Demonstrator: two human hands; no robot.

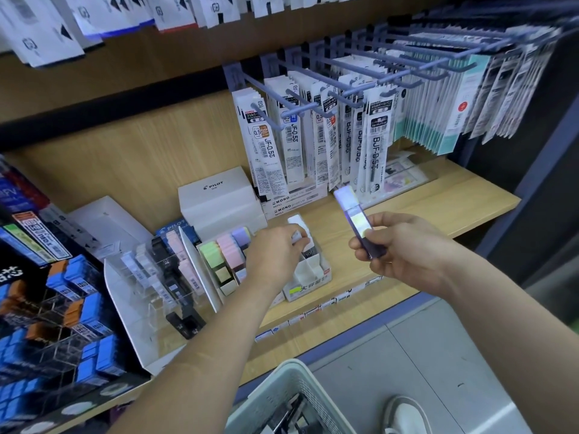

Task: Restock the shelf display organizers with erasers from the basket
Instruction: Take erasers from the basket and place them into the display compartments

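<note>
hands work over a wooden shelf (438, 202). left hand (279, 247) hangs near the middle of the view, fingers curled down round a small pale piece (296, 237). it pinches the piece just above the back compartments of a white card organizer (308, 277); the piece is too blurred to name. right hand (404, 249), at 3 o'clock of the left one and apart from it, grips the lower end of a slim purple pack (355, 219) between thumb and curled fingers. the pack tilts up toward 11 o'clock, with a pale yellow label at its middle and glare on its top end, and is held in the air above the shelf.

just beside the white organizer at its 9 o'clock side stands a tray of pastel erasers (225, 252), green, pink and lilac in rows. further toward 9 o'clock is a clear acrylic organizer (150, 277) with black, white and pink slim cases. a white pilot box (219, 202) stands at 12 o'clock of the pastel tray, against the back wall. refill packs (313, 136) hang on hooks at 1 o'clock of the view.

at 6 o'clock of the view, below the shelf edge, is the pale perforated basket (282, 393), holding dark things too cut off to name. a white shoe (404, 415) shows on the grey floor at 5 o'clock.
</note>
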